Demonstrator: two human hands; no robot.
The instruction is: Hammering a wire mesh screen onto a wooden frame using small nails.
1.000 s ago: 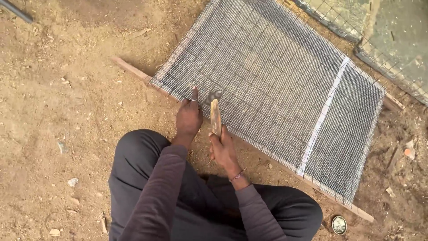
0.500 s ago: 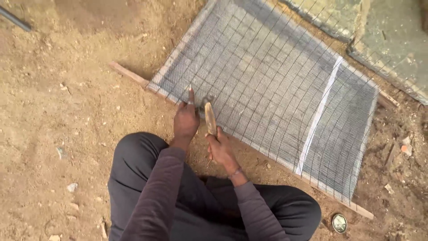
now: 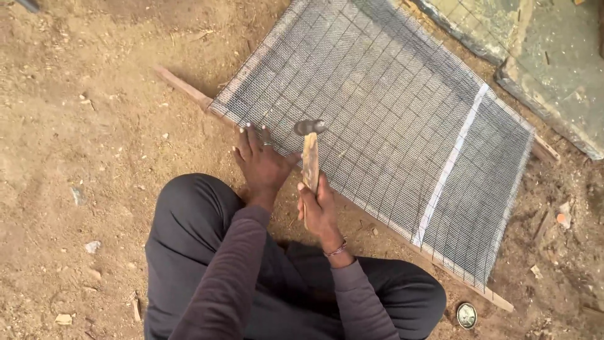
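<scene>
Small round tin [image 3: 466, 315] lay on the dirt [image 3: 75, 157] by the right knee, just off the frame's near corner; contents couldn't be made out.

Left hand [image 3: 261, 165] was flat, palm down, on the near edge of the mesh [image 3: 377, 119], fingers [image 3: 246, 135] spread and pointing away from the body, tips pressing the wire close to the near-left corner. Ring visible on one finger. Arm bent, purple sleeve [image 3: 233, 277] running back over the knee.

Right hand [image 3: 318, 204] was wrapped in a fist round the wooden handle of the hammer [image 3: 309, 151], fingers closed together on the lower end, thumb up the side. Handle stood nearly upright in view, dark metal head at the top, over the mesh just right of the left fingertips. Contact between head and mesh: couldn't tell. Bracelet on that wrist.

Mesh was a grey wire panel lying flat on the ground, stretched over wooden slats [image 3: 182, 88] that stuck out at the left and right corners; a pale strip [image 3: 450, 164] crossed it toward the right end. No labels or print readable. Grey slabs [image 3: 553, 56] sat beyond the far right corner.

Person sat cross-legged in dark trousers [image 3: 189, 233], knees at the panel's near edge.
</scene>
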